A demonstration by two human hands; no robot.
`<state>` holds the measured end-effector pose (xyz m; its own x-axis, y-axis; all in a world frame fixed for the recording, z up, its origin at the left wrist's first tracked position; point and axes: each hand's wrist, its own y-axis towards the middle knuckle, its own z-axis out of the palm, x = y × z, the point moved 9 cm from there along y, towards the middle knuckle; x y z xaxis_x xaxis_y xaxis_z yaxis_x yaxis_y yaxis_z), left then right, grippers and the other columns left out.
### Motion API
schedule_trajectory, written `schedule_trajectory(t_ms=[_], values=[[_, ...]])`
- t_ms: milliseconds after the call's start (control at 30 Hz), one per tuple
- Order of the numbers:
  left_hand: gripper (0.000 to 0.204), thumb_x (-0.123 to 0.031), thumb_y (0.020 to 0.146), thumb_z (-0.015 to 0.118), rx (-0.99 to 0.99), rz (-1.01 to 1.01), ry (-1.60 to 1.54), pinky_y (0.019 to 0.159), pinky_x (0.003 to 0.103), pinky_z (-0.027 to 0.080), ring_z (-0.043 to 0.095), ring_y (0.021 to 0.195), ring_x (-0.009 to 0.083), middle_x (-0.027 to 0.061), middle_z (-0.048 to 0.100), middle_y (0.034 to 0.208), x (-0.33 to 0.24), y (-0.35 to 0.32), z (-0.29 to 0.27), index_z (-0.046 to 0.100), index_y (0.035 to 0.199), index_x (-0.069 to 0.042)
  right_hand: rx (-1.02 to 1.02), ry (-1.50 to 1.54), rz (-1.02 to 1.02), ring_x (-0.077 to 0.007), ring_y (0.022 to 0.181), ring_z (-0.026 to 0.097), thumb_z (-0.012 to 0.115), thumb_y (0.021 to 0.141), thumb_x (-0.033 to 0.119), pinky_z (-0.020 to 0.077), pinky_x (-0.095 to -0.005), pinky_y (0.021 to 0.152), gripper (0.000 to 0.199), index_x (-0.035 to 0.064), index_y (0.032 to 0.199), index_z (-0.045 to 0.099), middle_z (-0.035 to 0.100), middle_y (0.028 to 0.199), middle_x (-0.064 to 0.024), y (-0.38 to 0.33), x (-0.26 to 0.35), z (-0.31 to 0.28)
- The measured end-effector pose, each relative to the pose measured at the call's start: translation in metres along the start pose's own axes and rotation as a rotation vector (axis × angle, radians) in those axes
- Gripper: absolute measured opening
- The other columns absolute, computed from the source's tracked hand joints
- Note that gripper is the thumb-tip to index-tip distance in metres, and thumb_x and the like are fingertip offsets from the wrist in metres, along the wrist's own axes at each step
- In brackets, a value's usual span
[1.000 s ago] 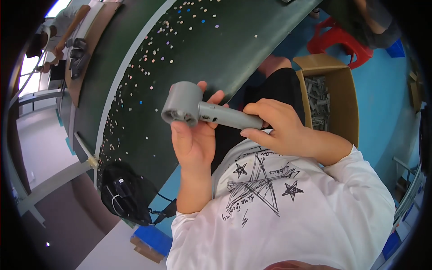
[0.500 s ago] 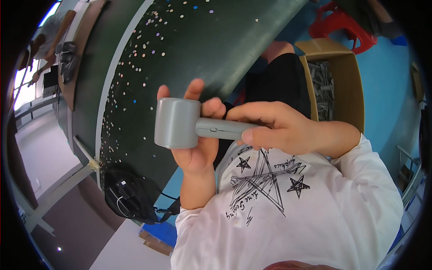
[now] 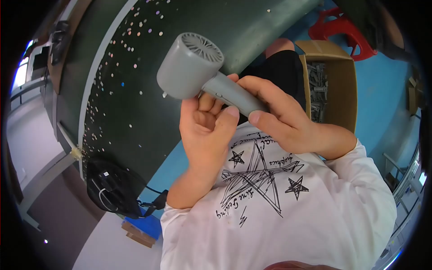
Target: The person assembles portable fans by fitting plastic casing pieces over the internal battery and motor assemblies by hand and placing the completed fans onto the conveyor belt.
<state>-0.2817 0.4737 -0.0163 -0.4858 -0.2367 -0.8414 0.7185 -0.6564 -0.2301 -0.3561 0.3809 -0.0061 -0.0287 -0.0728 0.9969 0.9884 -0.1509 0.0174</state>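
A grey hair dryer [image 3: 186, 69] with a round barrel and a straight handle is held in front of my chest. Its barrel points up and left, and the slotted round grille on one end faces up. My right hand [image 3: 288, 119] is closed around the lower end of the handle, thumb on top. Under the neck, my left hand [image 3: 204, 128] has its fingers curled in against the handle, with the thumb tip beside it. Part of those fingers is hidden behind the handle.
A dark green table [image 3: 148, 105] scattered with small coloured dots lies beyond my hands. An open cardboard box [image 3: 339, 90] of grey parts [image 3: 318, 90] stands at the right near a red stool [image 3: 337, 31]. A black bag [image 3: 112, 189] is at the lower left.
The hair dryer has tilted and risen, bringing its grille end into view. My left hand, spread behind the barrel before, has moved beneath the neck with its fingers curled.
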Motion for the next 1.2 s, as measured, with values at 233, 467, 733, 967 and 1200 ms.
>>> schedule_trajectory(t_ms=[233, 467, 733, 967, 1200], values=[[0.047, 0.009, 0.084, 0.056, -0.036, -0.064, 0.074, 0.095, 0.031, 0.045, 0.057, 0.113, 0.0215, 0.022, 0.055, 0.125, 0.007, 0.001, -0.003, 0.04, 0.128, 0.009, -0.04, -0.152, -0.017, -0.0185, 0.115, 0.051, 0.048, 0.093, 0.004, 0.0402, -0.0312, 0.098, 0.047, -0.0071, 0.137, 0.036, 0.053, 0.125, -0.0148, -0.002, -0.002, -0.004], [0.036, 0.009, 0.085, 0.051, -0.038, -0.065, 0.109, 0.086, 0.028, 0.049, 0.061, 0.097, 0.0147, 0.014, 0.063, 0.106, 0.013, -0.002, -0.002, 0.046, 0.121, 0.01, -0.057, -0.423, -0.085, -0.0234, 0.1, 0.059, 0.056, 0.089, 0.004, 0.0466, -0.0316, 0.086, 0.046, -0.0066, 0.132, 0.043, 0.058, 0.111, -0.0171, -0.007, 0.005, -0.009], [0.035, 0.008, 0.086, 0.046, -0.023, -0.146, 0.06, 0.085, 0.028, 0.05, 0.062, 0.096, 0.0159, 0.0147, 0.064, 0.106, 0.033, -0.001, -0.004, 0.046, 0.121, 0.009, -0.056, -0.475, -0.062, -0.0214, 0.094, 0.061, 0.058, 0.089, 0.004, 0.0483, -0.0291, 0.08, 0.046, -0.0053, 0.132, 0.044, 0.061, 0.106, -0.0153, -0.013, -0.003, -0.011], [0.048, 0.003, 0.086, 0.059, -0.079, -0.059, 0.157, 0.091, 0.031, 0.048, 0.06, 0.104, 0.0188, 0.0122, 0.058, 0.117, 0.023, -0.012, -0.026, 0.04, 0.13, 0.006, -0.036, 0.45, 0.217, -0.0175, 0.062, 0.058, 0.042, 0.096, 0.016, 0.0471, -0.0264, 0.056, 0.046, -0.0083, 0.135, 0.04, 0.062, 0.103, -0.0188, -0.019, -0.028, -0.006], [0.104, -0.023, 0.059, 0.092, 0.227, 0.487, 0.34, 0.093, 0.04, 0.05, 0.057, 0.113, 0.0305, 0.0198, 0.036, 0.14, -0.043, -0.003, -0.012, 0.028, 0.139, -0.001, 0.289, 0.813, 0.435, -0.0197, 0.06, 0.058, 0.044, 0.095, 0.023, 0.0478, -0.029, 0.056, 0.053, -0.0092, 0.136, 0.039, 0.064, 0.093, -0.0224, -0.027, -0.029, 0.023]])
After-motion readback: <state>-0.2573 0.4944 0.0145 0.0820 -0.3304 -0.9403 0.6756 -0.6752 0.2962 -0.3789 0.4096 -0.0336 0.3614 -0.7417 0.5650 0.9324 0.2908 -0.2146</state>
